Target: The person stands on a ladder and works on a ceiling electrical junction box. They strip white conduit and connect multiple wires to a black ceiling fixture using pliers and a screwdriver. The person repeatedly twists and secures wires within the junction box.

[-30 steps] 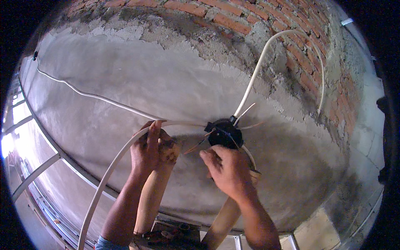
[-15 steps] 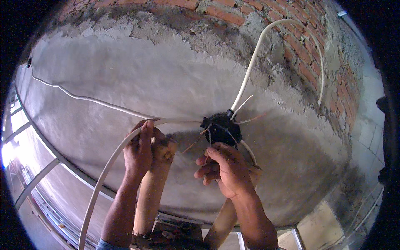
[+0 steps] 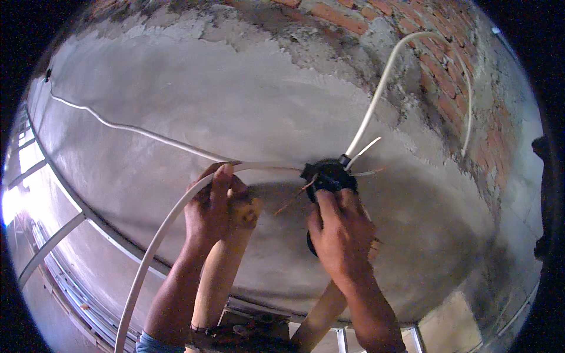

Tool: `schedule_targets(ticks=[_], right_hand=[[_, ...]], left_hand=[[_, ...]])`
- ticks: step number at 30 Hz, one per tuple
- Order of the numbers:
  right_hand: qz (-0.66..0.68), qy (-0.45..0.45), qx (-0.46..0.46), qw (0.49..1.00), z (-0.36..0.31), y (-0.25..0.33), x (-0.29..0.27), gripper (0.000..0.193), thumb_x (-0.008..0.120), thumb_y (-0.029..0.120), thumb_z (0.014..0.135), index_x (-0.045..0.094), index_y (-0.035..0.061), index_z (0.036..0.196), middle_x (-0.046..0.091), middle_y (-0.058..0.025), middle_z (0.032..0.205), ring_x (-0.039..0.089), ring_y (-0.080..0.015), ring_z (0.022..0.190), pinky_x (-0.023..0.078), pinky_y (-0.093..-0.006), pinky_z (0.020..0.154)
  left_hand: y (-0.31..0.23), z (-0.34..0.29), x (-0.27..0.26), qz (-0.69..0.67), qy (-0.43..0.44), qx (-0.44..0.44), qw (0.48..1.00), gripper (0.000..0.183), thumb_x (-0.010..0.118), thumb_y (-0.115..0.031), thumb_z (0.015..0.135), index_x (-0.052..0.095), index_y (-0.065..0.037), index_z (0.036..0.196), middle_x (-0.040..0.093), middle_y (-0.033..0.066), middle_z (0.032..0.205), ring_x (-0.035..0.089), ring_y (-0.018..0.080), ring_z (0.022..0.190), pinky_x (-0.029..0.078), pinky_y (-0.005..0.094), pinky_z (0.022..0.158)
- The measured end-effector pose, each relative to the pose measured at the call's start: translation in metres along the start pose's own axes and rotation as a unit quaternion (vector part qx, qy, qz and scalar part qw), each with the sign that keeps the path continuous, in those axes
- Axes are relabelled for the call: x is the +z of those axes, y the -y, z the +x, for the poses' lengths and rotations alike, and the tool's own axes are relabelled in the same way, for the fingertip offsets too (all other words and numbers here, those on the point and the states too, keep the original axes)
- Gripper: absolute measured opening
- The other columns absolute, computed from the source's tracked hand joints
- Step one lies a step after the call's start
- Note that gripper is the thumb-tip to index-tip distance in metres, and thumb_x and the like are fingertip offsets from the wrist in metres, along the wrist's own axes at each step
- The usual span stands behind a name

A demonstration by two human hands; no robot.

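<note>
A round black junction box (image 3: 332, 172) rests against the grey plastered wall, with thin wires and bare copper ends poking out of it. My right hand (image 3: 343, 241) is closed over the lower part of the box. Its fingertips are bent into the box, so what lies beneath them is hidden. In my left hand (image 3: 207, 212), a thick white cable (image 3: 152, 247) is pinched between thumb and fingers. From there the cable runs right to the box's side and hangs down to the lower left. A second white cable (image 3: 376, 97) rises from the top of the box in an arch.
Two round wooden poles (image 3: 218, 276) stand below my hands, with a dark heap of tools (image 3: 250, 335) between them. A thin white cable (image 3: 159, 138) crosses the wall at left. Bare brickwork (image 3: 441, 76) shows at upper right; a metal frame (image 3: 56, 247) lies lower left.
My right hand has moved up from a loose thin wire onto the junction box, and its fingers now cover the lower part. My left hand keeps its grip on the cable. The view has shifted slightly.
</note>
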State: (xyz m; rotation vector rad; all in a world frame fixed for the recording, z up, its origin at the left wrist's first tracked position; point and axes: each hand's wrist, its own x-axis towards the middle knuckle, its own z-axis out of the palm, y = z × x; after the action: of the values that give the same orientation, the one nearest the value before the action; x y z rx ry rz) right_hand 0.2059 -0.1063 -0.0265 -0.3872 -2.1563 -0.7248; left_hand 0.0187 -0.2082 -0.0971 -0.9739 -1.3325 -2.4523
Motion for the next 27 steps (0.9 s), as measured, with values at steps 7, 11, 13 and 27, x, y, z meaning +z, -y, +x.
schedule_targets(ticks=[7,11,13,27], right_hand=[[0.006,-0.1,-0.04,0.994,0.028,-0.024,-0.014,0.03,0.074,0.021,0.087,0.067,0.0062,0.112,0.066,-0.0159,0.101,0.064,-0.0394,0.093,0.052,-0.0474,0.077],[-0.014,-0.007,0.008,1.0,0.031,-0.021,-0.017,0.031,0.075,0.029,0.089,0.068,0.0059,0.109,0.07,-0.0153,0.101,0.068,-0.0394,0.092,0.054,-0.0477,0.076],[-0.003,0.041,0.036,0.998,0.033,-0.021,-0.02,0.03,0.074,0.031,0.09,0.07,0.0066,0.108,0.072,-0.0162,0.098,0.069,-0.0402,0.088,0.054,-0.0479,0.075],[0.065,0.062,0.02,0.996,0.025,-0.115,0.047,0.037,0.055,0.026,0.106,0.065,-0.004,0.125,0.068,-0.0237,0.123,0.066,-0.0385,0.114,0.049,-0.0423,0.099]], left_hand=[[-0.001,0.002,0.0,0.007,0.013,0.024,1.0,0.04,0.054,-0.034,0.106,0.07,0.002,0.113,0.071,0.007,0.078,0.067,0.0135,0.076,0.054,0.0308,0.069],[-0.002,0.005,-0.002,-0.017,0.032,0.023,0.999,0.04,0.055,-0.035,0.106,0.069,0.002,0.111,0.071,0.0077,0.078,0.067,0.0134,0.075,0.054,0.0309,0.07],[0.0,0.005,-0.002,-0.045,0.044,-0.005,0.998,0.04,0.055,-0.035,0.106,0.069,0.002,0.11,0.072,0.0081,0.078,0.067,0.0132,0.076,0.054,0.031,0.07],[0.004,0.0,0.007,-0.306,0.062,-0.127,0.941,0.025,0.058,-0.026,0.104,0.061,-0.002,0.096,0.053,0.0039,0.067,0.05,0.012,0.063,0.044,0.0358,0.054]])
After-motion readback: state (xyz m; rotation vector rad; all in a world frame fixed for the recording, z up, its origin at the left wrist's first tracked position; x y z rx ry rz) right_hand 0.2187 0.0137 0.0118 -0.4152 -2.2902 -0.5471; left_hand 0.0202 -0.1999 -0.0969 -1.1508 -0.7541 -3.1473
